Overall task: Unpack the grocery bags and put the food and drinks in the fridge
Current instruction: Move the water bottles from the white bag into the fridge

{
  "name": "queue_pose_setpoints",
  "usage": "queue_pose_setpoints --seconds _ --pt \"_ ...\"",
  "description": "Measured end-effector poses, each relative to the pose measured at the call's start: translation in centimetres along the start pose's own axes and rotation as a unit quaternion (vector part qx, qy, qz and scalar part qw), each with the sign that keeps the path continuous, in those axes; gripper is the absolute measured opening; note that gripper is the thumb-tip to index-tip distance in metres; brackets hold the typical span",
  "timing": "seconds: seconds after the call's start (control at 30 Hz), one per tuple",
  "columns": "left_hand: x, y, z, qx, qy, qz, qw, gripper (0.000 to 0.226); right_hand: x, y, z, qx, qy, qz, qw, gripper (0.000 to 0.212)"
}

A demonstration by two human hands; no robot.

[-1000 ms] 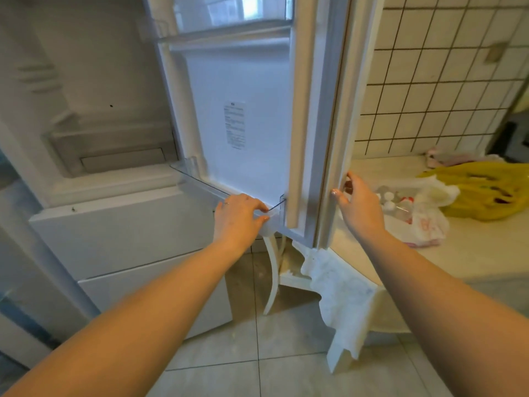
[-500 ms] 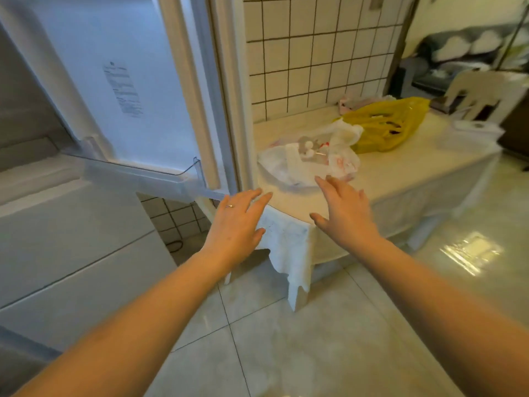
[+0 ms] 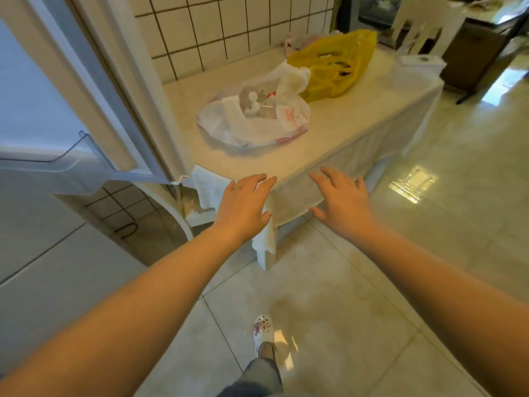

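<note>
Both the left hand (image 3: pixel 243 203) and the right hand (image 3: pixel 342 200) are held out flat with fingers extended and nothing grasped, positioned over the near edge of the table (image 3: pixel 380 116). A white grocery bag (image 3: pixel 257 121) is observed lying on the table with bottle caps visible inside, touching a yellow bag (image 3: pixel 335 64) behind it. The fridge door (image 3: pixel 94 90) is seen open at the left.
</note>
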State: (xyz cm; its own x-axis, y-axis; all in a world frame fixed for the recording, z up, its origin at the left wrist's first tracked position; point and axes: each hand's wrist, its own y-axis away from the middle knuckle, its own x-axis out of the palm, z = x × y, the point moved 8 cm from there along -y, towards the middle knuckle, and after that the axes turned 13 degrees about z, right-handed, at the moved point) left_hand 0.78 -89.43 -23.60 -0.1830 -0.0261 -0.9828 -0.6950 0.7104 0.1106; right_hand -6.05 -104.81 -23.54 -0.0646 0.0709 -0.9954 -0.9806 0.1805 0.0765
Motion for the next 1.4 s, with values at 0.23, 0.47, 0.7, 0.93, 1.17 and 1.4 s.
queue_pose_setpoints --seconds 0.23,0.47,0.7,0.93,1.17,1.4 --pt "-1.1 -8.2 4.5 -0.027 0.045 -0.011 0.999 0.069 -0.2 -8.8 -1.2 -0.005 -0.015 0.034 0.999 0.073" --pt "-3.3 -15.8 7.3 -0.037 0.123 -0.055 0.99 0.068 -2.4 -18.2 -1.8 -0.022 -0.025 0.015 0.999 0.068" --pt "-5.0 -21.8 10.1 -0.096 0.222 -0.121 0.963 0.065 -4.8 -29.2 -2.4 -0.111 -0.053 -0.002 0.992 0.069" --pt "-4.8 -29.2 13.4 -0.221 0.322 -0.197 0.9 0.059 -5.6 -43.3 -2.7 -0.267 -0.075 0.037 0.96 0.063" --pt "-3.4 -33.7 15.0 -0.362 0.442 -0.256 0.78 0.049 -3.0 -51.3 -2.0 -0.398 -0.071 0.164 0.9 0.059" --pt "0.6 -35.0 16.3 -0.46 0.61 -0.306 0.568 0.063 -0.4 -55.2 0.6 -0.515 -0.041 0.196 0.834 0.06"
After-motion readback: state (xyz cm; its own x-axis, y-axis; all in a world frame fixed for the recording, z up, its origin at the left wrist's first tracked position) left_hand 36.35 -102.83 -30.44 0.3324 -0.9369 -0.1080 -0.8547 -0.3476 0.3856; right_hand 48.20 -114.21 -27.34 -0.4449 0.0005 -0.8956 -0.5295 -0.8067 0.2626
